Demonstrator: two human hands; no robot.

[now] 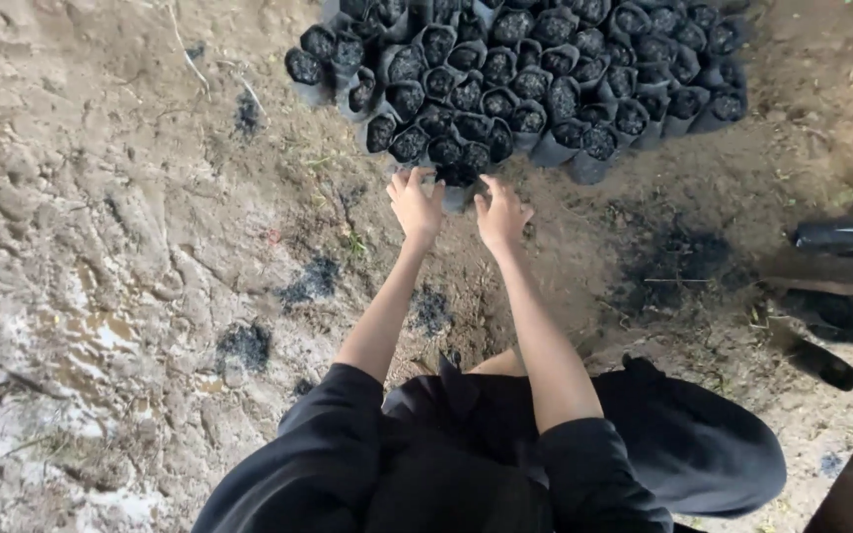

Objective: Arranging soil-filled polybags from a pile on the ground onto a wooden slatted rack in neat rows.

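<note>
Left hand (pixel 415 204) and right hand (pixel 502 214), fingers clasping black soil-filled bag (pixel 457 180), beside clustered bags (pixel 535 69)

I looked down on an outdoor plant nursery: bare, muddy ground (pixel 120 257) with dark spills of potting soil (pixel 313 281), and a dense cluster of small black grow bags (pixel 535 79) filled with dark soil, standing directly on the earth.

Your short black sleeves w/ loose black trousers, bare forearms to left hand (pixel 415 205) & right hand (pixel 502 215).
</note>
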